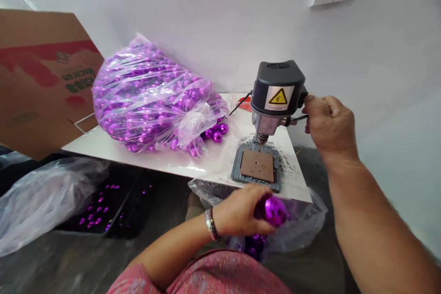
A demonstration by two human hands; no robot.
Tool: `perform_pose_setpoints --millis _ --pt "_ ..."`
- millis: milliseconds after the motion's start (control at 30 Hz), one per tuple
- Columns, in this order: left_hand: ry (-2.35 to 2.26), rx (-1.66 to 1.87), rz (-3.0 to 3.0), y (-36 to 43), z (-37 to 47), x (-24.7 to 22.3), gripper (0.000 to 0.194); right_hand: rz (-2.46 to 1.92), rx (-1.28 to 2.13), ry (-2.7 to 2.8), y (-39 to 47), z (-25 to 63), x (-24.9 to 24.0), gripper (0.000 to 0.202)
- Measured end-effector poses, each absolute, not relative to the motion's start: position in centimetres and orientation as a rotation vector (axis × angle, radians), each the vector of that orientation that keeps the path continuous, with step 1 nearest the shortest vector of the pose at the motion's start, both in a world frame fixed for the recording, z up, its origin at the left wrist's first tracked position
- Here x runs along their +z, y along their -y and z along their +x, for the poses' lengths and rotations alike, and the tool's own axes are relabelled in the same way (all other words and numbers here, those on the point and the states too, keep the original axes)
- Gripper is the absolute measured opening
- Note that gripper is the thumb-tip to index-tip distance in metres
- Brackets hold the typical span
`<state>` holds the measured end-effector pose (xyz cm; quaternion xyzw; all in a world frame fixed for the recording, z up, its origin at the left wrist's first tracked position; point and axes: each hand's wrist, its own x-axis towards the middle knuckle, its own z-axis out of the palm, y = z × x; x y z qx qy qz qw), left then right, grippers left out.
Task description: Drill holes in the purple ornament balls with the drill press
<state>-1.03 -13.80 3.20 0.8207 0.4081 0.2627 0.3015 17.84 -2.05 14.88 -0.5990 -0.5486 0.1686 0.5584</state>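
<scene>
A small drill press [277, 87] stands on the white table, with a brown square plate [258, 165] on its grey base. My right hand [327, 121] is closed on the drill press's lever at the machine's right side. Below the table's front edge, my left hand [246, 213] holds a shiny purple ball [274, 211] between thumb and fingers. Beneath that hand, an open clear bag [299, 232] contains more purple balls. The drill's tip is above the plate, and no ball lies on the plate.
A big clear bag of purple balls [151, 96] rests on the table [165, 163], several loose balls [217, 136] beside it. At left are a cardboard box [41, 82], a plastic bag [51, 197] and a dark bin with purple balls. Dark shavings surround the drill's base.
</scene>
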Motion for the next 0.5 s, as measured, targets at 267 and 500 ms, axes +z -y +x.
perform_pose_setpoints --millis 267,500 --pt "-1.216 0.364 1.817 11.9 -2.0 -3.7 0.066 -1.315 0.369 1.267 2.1 17.9 14.3 0.035" --pt "-2.107 0.853 1.569 -3.0 -9.2 3.2 0.035 -1.26 0.336 1.286 2.5 17.9 14.0 0.038"
